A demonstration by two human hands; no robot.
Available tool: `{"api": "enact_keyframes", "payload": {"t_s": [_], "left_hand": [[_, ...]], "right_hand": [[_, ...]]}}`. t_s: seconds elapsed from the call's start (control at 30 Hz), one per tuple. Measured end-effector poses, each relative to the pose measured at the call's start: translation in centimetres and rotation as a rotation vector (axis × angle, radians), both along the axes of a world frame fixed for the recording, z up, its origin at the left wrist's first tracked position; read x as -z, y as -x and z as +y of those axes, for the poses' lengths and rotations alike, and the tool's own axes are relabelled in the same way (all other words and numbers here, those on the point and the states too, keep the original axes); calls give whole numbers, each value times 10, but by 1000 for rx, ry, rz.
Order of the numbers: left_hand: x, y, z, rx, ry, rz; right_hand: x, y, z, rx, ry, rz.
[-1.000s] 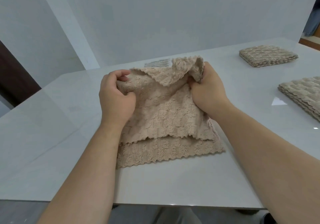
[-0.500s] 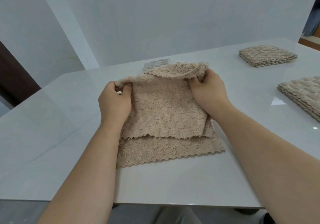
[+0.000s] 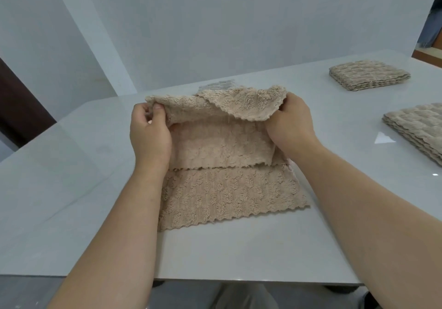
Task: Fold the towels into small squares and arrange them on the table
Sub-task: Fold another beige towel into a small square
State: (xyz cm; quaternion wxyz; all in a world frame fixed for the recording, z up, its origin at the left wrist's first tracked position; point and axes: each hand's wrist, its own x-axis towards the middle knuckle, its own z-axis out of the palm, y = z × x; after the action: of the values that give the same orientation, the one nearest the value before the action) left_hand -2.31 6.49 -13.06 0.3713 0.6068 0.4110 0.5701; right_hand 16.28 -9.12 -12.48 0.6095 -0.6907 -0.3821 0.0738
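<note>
Two bare hands lift the far edge of a beige fleecy towel (image 3: 229,189) off a pale glossy counter (image 3: 71,189).
The left hand (image 3: 149,136) pinches the towel's far left corner between thumb and curled fingers (image 3: 159,114), and the right hand (image 3: 290,123) has its fingers (image 3: 283,107) curled round the far right corner. Between the two sets of fingers the raised edge sags over a folded layer. Nearer than the fingers, the rest of the towel lies flat on the counter. Well to the right of the right fingers lies a folded tan waffle-textured towel (image 3: 369,75), with a second folded tan stack (image 3: 421,126) nearer, at the frame edge. Just beyond the fingers a grey textured cloth (image 3: 216,85) peeks out.
</note>
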Motion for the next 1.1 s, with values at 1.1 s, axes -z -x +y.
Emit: {"api": "enact_keyframes", "payload": {"t_s": [1.1], "left_hand": [[8, -5, -6, -31, 79, 682]], "right_hand": [[17, -15, 8, 165, 155, -273]]}}
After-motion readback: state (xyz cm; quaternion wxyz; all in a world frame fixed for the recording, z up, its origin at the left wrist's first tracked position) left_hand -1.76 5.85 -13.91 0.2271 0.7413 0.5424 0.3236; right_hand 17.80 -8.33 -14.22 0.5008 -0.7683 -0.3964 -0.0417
